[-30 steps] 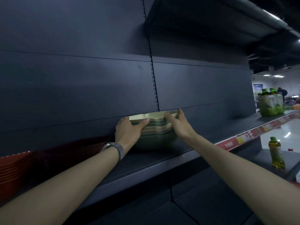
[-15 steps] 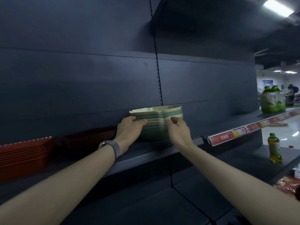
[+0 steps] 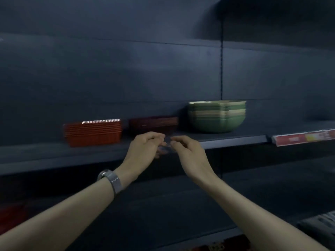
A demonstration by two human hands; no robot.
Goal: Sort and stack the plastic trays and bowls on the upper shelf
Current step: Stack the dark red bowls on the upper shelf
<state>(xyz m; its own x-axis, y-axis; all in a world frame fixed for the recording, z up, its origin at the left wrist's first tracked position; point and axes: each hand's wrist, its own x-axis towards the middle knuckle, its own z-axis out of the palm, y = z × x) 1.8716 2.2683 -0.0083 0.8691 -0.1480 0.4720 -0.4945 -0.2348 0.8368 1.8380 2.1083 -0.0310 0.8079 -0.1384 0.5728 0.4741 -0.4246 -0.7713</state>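
Grip: left hand (image 3: pixel 145 147) and right hand (image 3: pixel 188 153) raised side by side at the near edge of the upper shelf (image 3: pixel 235 139), fingers curled, fingertips close together. A faint blurred patch lies between them; whether either hand pinches anything cannot be told. Neither hand touches the stock.
Left wrist: metal-banded watch (image 3: pixel 110 180).
Shelf contents, left to right:
- stack of orange-red trays (image 3: pixel 92 132), nested
- stack of dark red trays (image 3: pixel 154 125), just beside it, directly beyond the hands
- stack of green bowls (image 3: pixel 216 116), nested, upright, set toward the far side near the back panel's vertical seam

Shelf edge, further right: red and yellow price strip (image 3: pixel 304 139), print blurred.
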